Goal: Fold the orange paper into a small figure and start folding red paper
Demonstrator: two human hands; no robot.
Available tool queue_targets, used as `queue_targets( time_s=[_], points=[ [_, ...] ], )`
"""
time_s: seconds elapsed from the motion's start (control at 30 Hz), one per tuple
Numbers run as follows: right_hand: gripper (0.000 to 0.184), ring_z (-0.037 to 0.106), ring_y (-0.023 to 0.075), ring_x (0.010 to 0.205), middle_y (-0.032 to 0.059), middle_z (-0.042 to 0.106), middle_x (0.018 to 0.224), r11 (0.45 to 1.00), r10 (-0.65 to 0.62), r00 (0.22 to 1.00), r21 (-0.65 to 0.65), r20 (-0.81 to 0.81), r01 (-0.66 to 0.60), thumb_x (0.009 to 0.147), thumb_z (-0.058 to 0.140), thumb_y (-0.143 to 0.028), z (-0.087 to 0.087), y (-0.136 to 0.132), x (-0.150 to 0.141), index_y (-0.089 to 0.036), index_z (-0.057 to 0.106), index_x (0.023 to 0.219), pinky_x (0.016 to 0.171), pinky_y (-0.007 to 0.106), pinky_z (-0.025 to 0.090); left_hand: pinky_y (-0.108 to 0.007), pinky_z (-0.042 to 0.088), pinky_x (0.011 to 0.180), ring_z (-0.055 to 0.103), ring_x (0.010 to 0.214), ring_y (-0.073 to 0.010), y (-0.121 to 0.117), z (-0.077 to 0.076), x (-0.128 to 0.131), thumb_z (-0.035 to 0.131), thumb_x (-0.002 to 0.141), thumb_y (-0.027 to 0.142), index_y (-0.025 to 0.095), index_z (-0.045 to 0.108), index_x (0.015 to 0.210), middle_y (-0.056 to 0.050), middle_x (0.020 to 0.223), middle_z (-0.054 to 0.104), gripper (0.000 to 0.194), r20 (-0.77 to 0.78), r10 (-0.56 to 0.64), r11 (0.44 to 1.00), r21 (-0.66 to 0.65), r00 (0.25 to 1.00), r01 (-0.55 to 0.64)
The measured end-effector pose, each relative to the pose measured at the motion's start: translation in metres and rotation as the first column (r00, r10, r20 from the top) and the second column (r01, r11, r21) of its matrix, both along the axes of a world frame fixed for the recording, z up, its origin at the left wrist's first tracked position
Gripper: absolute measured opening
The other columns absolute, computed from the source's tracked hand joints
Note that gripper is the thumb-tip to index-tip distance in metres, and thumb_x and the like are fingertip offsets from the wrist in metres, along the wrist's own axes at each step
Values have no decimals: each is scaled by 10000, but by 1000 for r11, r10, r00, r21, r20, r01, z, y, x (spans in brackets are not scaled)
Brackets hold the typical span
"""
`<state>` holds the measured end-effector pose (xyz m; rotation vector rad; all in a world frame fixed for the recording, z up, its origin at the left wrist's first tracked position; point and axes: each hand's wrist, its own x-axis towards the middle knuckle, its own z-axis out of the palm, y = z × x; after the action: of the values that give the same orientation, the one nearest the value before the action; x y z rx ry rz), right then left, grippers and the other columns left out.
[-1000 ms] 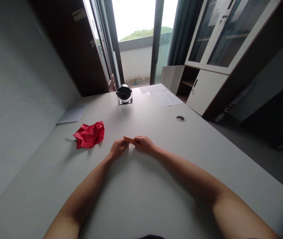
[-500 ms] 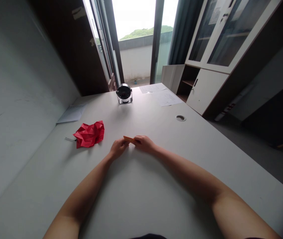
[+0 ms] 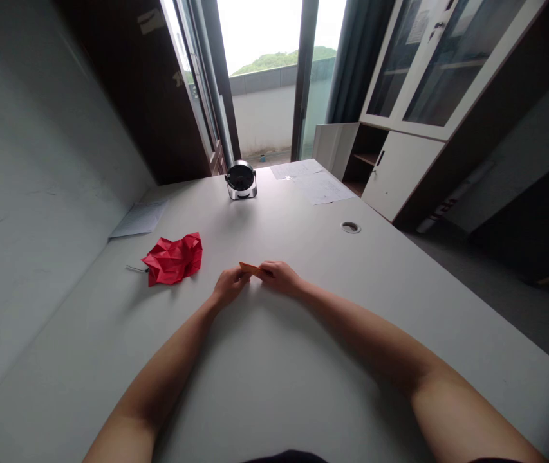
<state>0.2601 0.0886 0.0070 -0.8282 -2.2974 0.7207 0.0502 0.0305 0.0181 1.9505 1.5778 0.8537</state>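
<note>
Head cam, only view here: honestly pretty much a freeze-frame compared with half a second ago. The whole scene sits a hair higher in the view, so looks like the camera dipped a touch, but both hands have the same grip and the small folded orange piece (image 3: 249, 267) is in the same spot between them.

Pose-wise, both forearms reach in from the bottom corners and angle toward each other over the white table (image 3: 274, 379). Left hand (image 3: 229, 285) has its fingers curled, pinching the piece's left end; right hand (image 3: 281, 276) is knuckles-up, fingers bent around the right end. Can't make out each fingertip, they're too small and partly hidden. Crumpled red paper (image 3: 172, 260) lies left of the left hand, well apart, and a round black-and-silver device (image 3: 241, 179) stands farther back.
</note>
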Motion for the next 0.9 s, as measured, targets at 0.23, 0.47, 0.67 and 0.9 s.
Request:
queue_targets(
  time_s=[0.23, 0.47, 0.67, 0.9],
  points=[
    [291, 425, 94, 619, -6, 577, 719, 1000, -6, 1000, 23, 1, 6, 952, 540, -366, 0, -1, 1, -189, 630, 739, 595, 225, 291, -239, 449, 659, 639, 693, -165, -1, 2, 1, 520, 938, 430, 183, 731, 944, -32, 809, 745, 325, 11, 9, 1000, -11, 1000, -9],
    [290, 417, 93, 613, -10, 568, 709, 1000, -5, 1000, 17, -6, 6, 949, 536, -356, 0, 0, 0, -187, 623, 731, 593, 225, 290, -236, 430, 635, 621, 668, -156, -1, 1, 1, 515, 940, 415, 181, 725, 896, -24, 778, 730, 317, -7, 4, 1000, -7, 1000, -4],
    [274, 414, 92, 612, -9, 562, 707, 1000, 0, 1000, 18, -7, 0, 943, 542, -338, -1, 0, 0, -184, 618, 729, 589, 223, 290, -235, 434, 628, 624, 664, -156, -1, 1, 1, 525, 936, 392, 178, 734, 895, -23, 770, 731, 302, 0, 5, 1000, 8, 1000, -5],
    [278, 422, 92, 619, -9, 570, 717, 1000, -3, 1000, 22, 4, 2, 949, 535, -352, -2, 0, 1, -188, 617, 740, 598, 222, 294, -239, 430, 638, 623, 670, -158, -1, 1, 1, 517, 941, 412, 175, 728, 895, -29, 779, 731, 320, -1, 12, 1000, -2, 1000, -12]
  ],
)
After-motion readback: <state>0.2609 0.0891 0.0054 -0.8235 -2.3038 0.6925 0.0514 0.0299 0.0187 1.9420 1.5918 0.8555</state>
